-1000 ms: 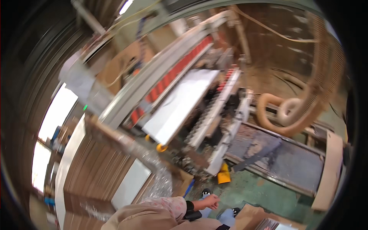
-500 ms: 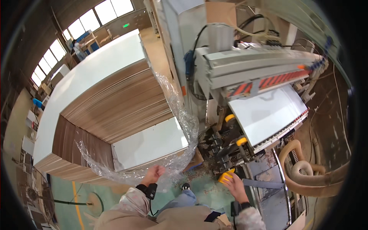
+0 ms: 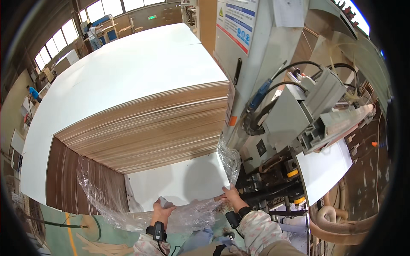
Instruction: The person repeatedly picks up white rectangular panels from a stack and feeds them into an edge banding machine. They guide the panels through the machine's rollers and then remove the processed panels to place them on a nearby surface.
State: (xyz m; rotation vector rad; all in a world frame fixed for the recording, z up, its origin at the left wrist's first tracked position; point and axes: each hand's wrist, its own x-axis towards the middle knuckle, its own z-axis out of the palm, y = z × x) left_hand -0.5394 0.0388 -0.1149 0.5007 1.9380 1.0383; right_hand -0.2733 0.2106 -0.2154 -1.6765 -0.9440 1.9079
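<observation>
A low pile topped by a white panel [image 3: 171, 183] lies in the recess of a tall board stack. My left hand [image 3: 161, 212] is at the panel's near edge, its fingers and thumb closed around a small grey-white piece; whether that is part of the panel or separate, I cannot tell. At the panel's near right corner, my right hand [image 3: 232, 196] is bent over the edge, fingertips partly hidden. Crumpled clear plastic film [image 3: 188, 215] hangs along the near edge, under and between both hands.
The tall stack of white-faced boards [image 3: 128, 81] fills the left and far side. A machine [image 3: 320, 111] with cables stands at right, another white panel [image 3: 326, 168] on it. Thick hoses [image 3: 337, 222] curl below. Wood strips [image 3: 102, 246] lie on the green floor. A person [image 3: 92, 36] stands far off.
My view has swung toward the stack. My right hand has left the yellow part by the machine and come to the panel's corner. My left hand has come to the near edge.
</observation>
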